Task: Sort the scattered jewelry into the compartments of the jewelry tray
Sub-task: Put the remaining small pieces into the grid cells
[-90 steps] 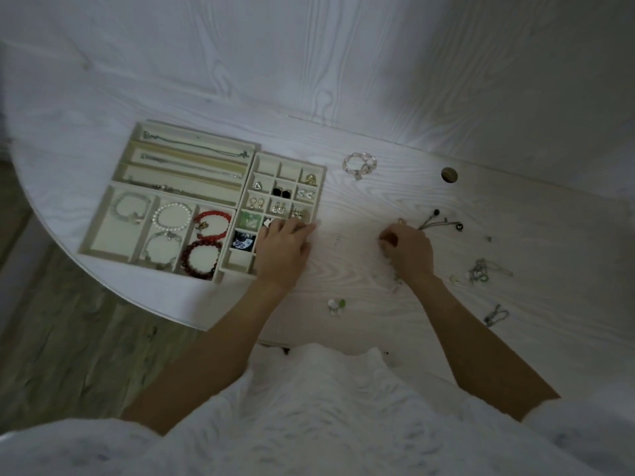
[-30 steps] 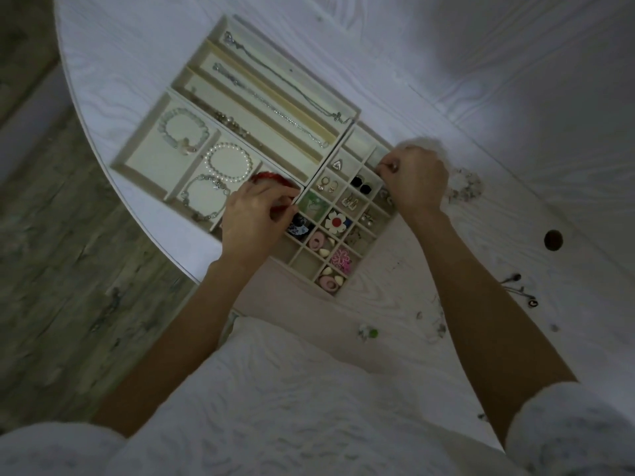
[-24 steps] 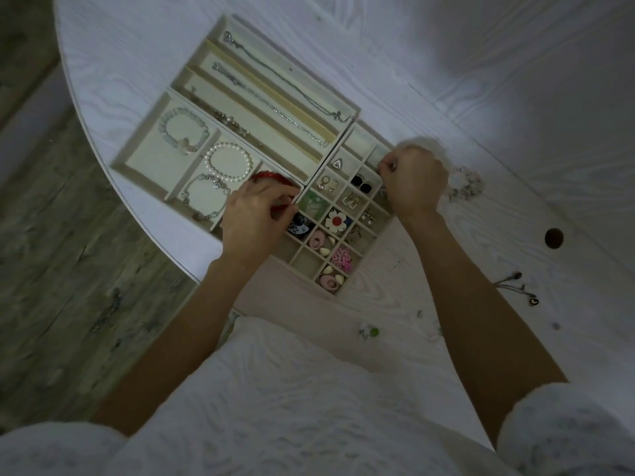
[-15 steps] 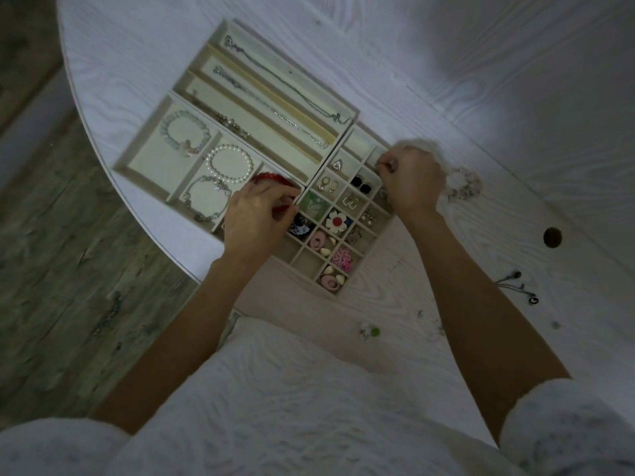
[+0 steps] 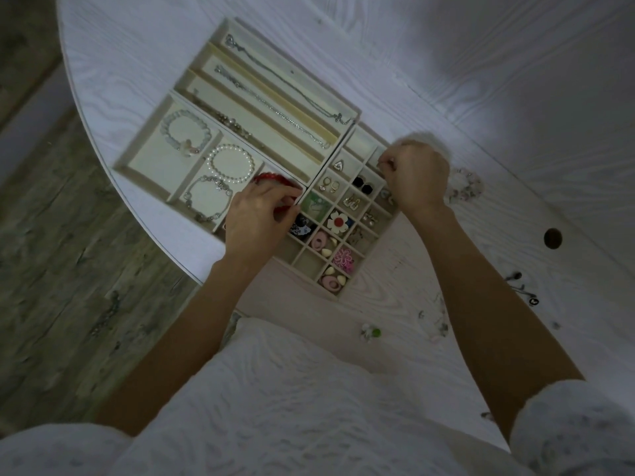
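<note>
Head view
Table (image 5: 481, 80): pale, white-washed wood with a strong wavy grain; curved edge at 9 o'clock; a round hole (image 5: 553, 238) at 3 o'clock.
Jewelry tray (image 5: 350, 113): cream, soft-looking lining, set at a slant at 11 o'clock of the frame's centre; long slots on its far side, square bays at its 8 o'clock end, a grid of small cells at its 4 o'clock end.
Long slots: thin silver chain necklaces (image 5: 288, 87) lie lengthwise, one to a slot; a beaded strand lies in the nearest slot.
Square bays: a pale bead bracelet (image 5: 187, 134), a round pearl bracelet (image 5: 231, 163), a silver charm bracelet (image 5: 208, 197), and red beads (image 5: 275, 178) partly under the left hand.
Small cells: a triangular ring, gold hoops, black studs, a white flower with a red centre (image 5: 338, 221), pink ovals, a pink flower (image 5: 343, 259); some cells bare.
Left hand (image 5: 257, 218): knuckles up, fingers curled, tips pressed on the red beads at the bay's edge.
Right hand (image 5: 417, 178): loosely fisted over the grid's 2 o'clock corner, thumb and forefinger pinched together; whatever they hold is too small to tell.
Loose jewelry: a clear bead bracelet (image 5: 465, 185) just at 3 o'clock of the right hand; a small green and white piece (image 5: 371, 332) at 5 o'clock of the tray; dark pieces (image 5: 522, 290) near the table's 4 o'clock edge.
Sleeves: white, nubby fabric.
Writing: no lettering can be made out in the dim light.
</note>
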{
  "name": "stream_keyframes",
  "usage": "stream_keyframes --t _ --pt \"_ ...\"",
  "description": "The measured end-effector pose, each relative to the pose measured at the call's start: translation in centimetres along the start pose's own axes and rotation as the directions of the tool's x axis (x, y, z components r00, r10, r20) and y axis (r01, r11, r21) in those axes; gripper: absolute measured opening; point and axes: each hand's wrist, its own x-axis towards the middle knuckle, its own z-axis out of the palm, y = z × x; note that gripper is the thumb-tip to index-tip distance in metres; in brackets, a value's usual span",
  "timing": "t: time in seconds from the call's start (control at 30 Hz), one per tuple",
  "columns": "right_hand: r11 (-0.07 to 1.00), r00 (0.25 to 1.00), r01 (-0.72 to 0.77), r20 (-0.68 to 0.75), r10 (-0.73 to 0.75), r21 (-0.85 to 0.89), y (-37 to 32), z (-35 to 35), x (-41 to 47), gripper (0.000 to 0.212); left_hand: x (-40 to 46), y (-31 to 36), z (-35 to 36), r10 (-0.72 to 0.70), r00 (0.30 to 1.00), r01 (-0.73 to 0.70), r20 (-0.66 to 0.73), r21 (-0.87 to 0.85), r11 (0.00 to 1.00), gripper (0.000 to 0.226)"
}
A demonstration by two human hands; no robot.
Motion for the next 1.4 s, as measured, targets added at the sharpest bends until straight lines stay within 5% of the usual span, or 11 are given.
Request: stream_keyframes --t 0.23,1.23,1.4 --pt "0.984 0.985 -0.057 -0.151 0.083 0.168 0.5 -0.2 -1.4 0.015 0.0 0.0 0.1 0.000 1.000 0.000 0.000 -0.016 1.000 0.022" --pt "0.966 0.983 -0.010 -0.173 0.057 0.259 1.0 -0.1 -2.4 0.024 0.0 0.0 0.0 0.025 1.000 -0.025 -0.019 0.003 1.000 0.022" --pt "0.937 0.951 -0.014 -0.286 0.121 0.350 3.4 -1.0 -8.7 0.022 -0.6 2.3 0.5 0.179 0.980 -0.171 -0.087 0.093 0.981 0.025"
